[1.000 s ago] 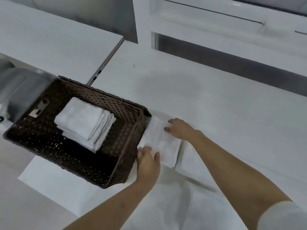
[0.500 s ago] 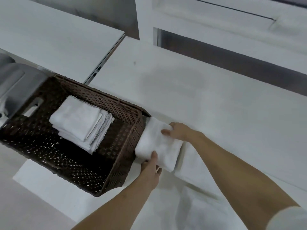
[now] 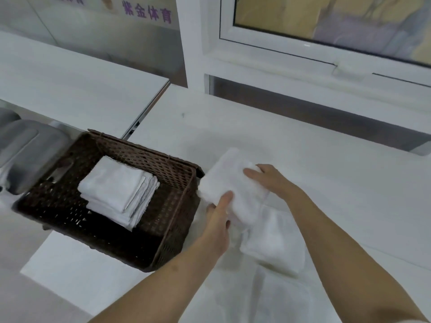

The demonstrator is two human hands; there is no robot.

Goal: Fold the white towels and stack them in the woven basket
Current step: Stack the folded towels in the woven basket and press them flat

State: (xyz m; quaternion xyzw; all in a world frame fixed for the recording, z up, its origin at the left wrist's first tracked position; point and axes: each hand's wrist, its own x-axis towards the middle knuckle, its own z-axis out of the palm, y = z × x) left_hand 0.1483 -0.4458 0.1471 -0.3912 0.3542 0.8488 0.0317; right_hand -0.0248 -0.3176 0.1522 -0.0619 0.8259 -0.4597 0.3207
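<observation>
Left hand (image 3: pixel 218 220): gripping the near edge of the folded white towel (image 3: pixel 235 183), thumb on top
Right hand (image 3: pixel 268 178): pinching its far side
Towel: being held just beside the dark brown woven basket (image 3: pixel 172 220)
Basket: holding a stack of folded white towels (image 3: pixel 116 190)

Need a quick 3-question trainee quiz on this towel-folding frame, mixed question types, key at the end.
1. True or false: the folded towel held by both hands is already inside the woven basket.
2. Which hand lies on the far end of the held towel? A) left hand B) right hand
3. Fill in: the stack of folded towels lies inside the ____.

Key:
1. False; it is beside the basket's right wall, outside it.
2. B.
3. Basket.
</observation>
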